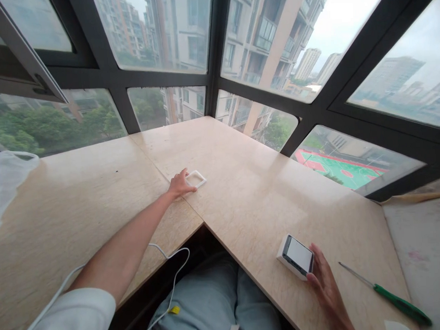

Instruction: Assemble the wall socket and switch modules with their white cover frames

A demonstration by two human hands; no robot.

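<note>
My left hand (180, 183) reaches out over the tabletop, thumb and fingers closed around the left side of a thin white square frame (202, 183). The frame's middle is open and the table shows through it. Nearer to me on the right, a small white box-shaped device (292, 263) with a dark-edged top and a pale flat panel sits on the table. Against its right side is my right hand (324, 277), its thumb at the near corner and its fingers along the far edge. A screwdriver (394, 298) with a green handle lies right of that hand.
The beige stone-look tabletop (242, 183) has a corner cut-out in front of my lap. A white cable (172, 255) hangs over its edge. At far left lies a white plastic bag (6, 182). Dark window frames (211, 54) border the back, with a wall at right.
</note>
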